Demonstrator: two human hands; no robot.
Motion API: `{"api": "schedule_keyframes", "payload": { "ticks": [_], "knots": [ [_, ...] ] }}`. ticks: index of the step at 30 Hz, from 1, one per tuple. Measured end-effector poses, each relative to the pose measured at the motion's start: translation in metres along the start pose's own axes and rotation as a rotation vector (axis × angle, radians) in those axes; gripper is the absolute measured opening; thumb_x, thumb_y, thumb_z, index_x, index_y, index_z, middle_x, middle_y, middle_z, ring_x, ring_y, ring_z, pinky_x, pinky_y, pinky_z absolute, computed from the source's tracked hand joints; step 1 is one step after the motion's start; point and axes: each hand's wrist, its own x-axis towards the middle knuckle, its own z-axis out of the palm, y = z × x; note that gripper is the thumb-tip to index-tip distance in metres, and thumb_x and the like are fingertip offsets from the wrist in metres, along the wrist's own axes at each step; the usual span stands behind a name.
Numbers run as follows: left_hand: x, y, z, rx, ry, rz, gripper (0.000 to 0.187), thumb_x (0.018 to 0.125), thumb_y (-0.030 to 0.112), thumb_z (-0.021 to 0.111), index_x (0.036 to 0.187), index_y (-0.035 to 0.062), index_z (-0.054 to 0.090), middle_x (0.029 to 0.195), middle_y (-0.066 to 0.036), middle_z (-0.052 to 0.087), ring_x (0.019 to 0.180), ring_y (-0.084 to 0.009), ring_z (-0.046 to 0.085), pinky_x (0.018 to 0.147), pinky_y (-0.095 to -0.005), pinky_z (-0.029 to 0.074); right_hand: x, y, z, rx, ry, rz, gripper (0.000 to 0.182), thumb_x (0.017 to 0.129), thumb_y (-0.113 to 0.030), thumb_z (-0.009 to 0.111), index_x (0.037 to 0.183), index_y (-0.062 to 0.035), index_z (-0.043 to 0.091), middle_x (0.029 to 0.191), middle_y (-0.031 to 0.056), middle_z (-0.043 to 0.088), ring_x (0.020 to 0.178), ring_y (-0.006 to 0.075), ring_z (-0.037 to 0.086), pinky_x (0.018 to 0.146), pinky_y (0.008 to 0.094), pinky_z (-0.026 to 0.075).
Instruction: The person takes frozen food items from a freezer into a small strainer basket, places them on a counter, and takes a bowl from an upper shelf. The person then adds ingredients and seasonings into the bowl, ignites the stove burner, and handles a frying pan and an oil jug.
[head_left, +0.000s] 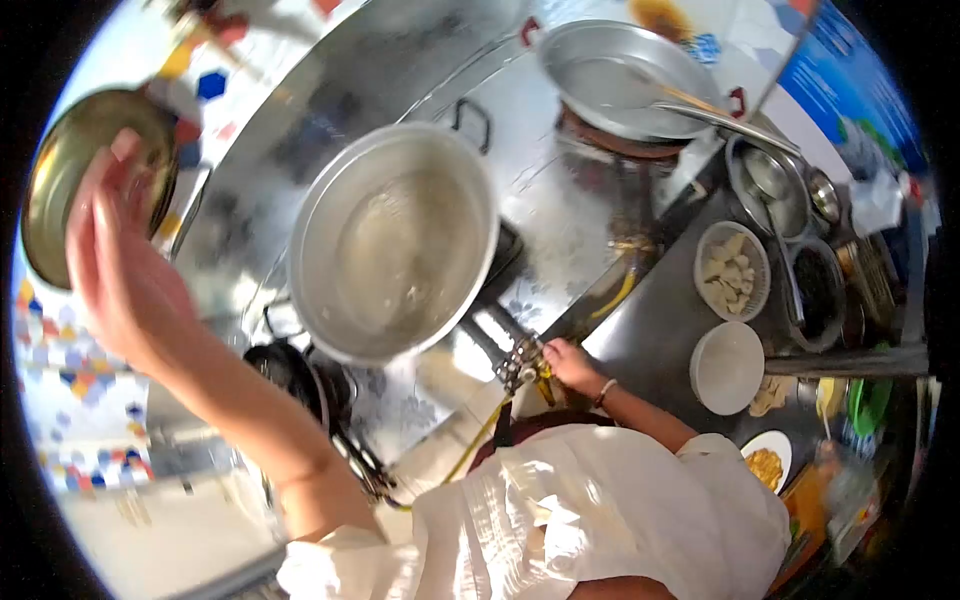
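A big silver pot (305, 235) of cloudy liquid stands in front of me on a burner. My right hand (570, 364) is closed at the stove's gas valve (520, 366), just below the pot, its fingertips on the control there. My left hand (120, 250) is raised at the far left with fingers stretched out, nothing in it. Behind that hand is a round brass-coloured lid or pan (60, 190), which the fingers overlap in this view.
At the back right a wide pan (590, 75) sits on another burner with long-handled utensils (720, 118) across its rim. Right of me are a basket of white pieces (732, 272), a white bowl (727, 368), a plate of yellow food (765, 466) and a pot with a ladle (770, 205).
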Motion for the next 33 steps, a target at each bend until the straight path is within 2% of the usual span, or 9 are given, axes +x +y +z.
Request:
{"api": "schedule_keyframes", "payload": {
  "ticks": [1,2,4,5,9,12,14,24,33],
  "knots": [
    [-0.049,0.023,-0.003,-0.081,0.071,-0.015,0.025,0.087,0.006,0.043,0.101,-0.0118,0.053,0.097,-0.025,0.058,0.09,-0.0289,0.057,0.08,-0.0376,0.045,0.007,0.009,0.003,0.021,0.013,-0.015,0.032,0.09,-0.028,0.04,0.102,0.0003,0.051,0.082,0.0156,0.059,0.07,0.0265,0.056,0.067,0.0373,0.044],
    [-0.095,0.034,-0.02,-0.05,-0.095,0.044,0.022,0.085,0.005,0.044,0.093,-0.0126,0.055,0.092,-0.028,0.058,0.086,-0.0323,0.057,0.077,-0.0398,0.046,0.005,0.004,-0.001,0.02,0.002,-0.014,0.032,0.09,-0.028,0.041,0.101,0.0,0.051,0.081,0.0139,0.058,0.068,0.0243,0.055,0.065,0.0359,0.044],
    [-0.175,0.066,-0.018,0.092,-0.317,-0.109,0.009,0.075,0.005,0.056,0.075,-0.0034,0.059,0.076,-0.016,0.062,0.067,-0.0268,0.059,0.067,-0.0355,0.048,-0.005,-0.013,-0.005,0.175,-0.022,0.051,0.03,0.09,-0.028,0.043,0.1,-0.0009,0.051,0.076,0.0076,0.056,0.06,0.0159,0.052,0.057,0.0306,0.043],
    [-0.201,0.068,-0.011,-0.005,-0.438,-0.275,0.005,0.075,0.005,0.058,0.074,-0.0002,0.06,0.072,-0.011,0.062,0.062,-0.0223,0.059,0.062,-0.0309,0.048,0.0,-0.004,-0.002,0.218,-0.039,0.078,0.026,0.091,-0.027,0.043,0.098,-0.003,0.051,0.067,-0.0003,0.05,0.056,0.0085,0.047,0.053,0.0233,0.043],
    [-0.36,0.027,-0.002,-0.061,-0.643,-1.301,0.019,0.085,0.012,0.052,0.076,-0.0025,0.059,0.066,-0.008,0.058,0.062,-0.0152,0.058,0.055,-0.025,0.046,-0.01,-0.019,-0.004,0.184,-0.019,0.067,0.024,0.09,-0.023,0.044,0.102,-0.0033,0.05,0.073,-0.0002,0.049,0.063,0.0076,0.046,0.058,0.0221,0.042],
    [-0.452,-0.016,-0.007,-0.167,-0.569,-1.478,0.022,0.088,0.018,0.047,0.088,-0.0012,0.057,0.07,-0.006,0.057,0.062,-0.0145,0.058,0.053,-0.025,0.046,-0.004,-0.001,-0.001,0.297,-0.031,0.034,0.024,0.09,-0.018,0.045,0.108,-0.0033,0.05,0.081,0.0001,0.05,0.07,0.0082,0.047,0.06,0.0228,0.043],
    [-0.459,-0.024,0.002,-0.243,-0.475,-1.794,0.025,0.089,0.022,0.047,0.101,0.0006,0.052,0.076,-0.008,0.058,0.062,-0.0149,0.058,0.052,-0.0247,0.046,-0.006,-0.001,-0.003,0.354,-0.041,0.051,0.024,0.089,-0.017,0.045,0.109,-0.0034,0.049,0.082,-0.0002,0.05,0.071,0.0082,0.047,0.061,0.0229,0.043],
    [-0.48,-0.034,0.026,-0.545,-0.27,-1.941,0.026,0.09,0.02,0.047,0.105,-0.0014,0.044,0.083,-0.016,0.057,0.073,-0.0259,0.06,0.063,-0.032,0.052,-0.002,0.006,-0.005,0.497,-0.076,0.087,0.025,0.088,-0.015,0.048,0.11,-0.0057,0.052,0.093,-0.0005,0.055,0.08,0.007,0.048,0.065,0.0209,0.038],
    [-0.481,-0.034,0.029,-0.574,-0.229,-1.941,0.022,0.09,0.022,0.046,0.096,0.0006,0.047,0.078,-0.013,0.056,0.065,-0.0244,0.062,0.054,-0.0296,0.052,-0.014,-0.011,-0.006,0.441,-0.034,0.116,0.026,0.088,-0.015,0.047,0.112,-0.0059,0.051,0.099,0.0,0.056,0.085,0.0088,0.05,0.073,0.023,0.041]
  ]
}}
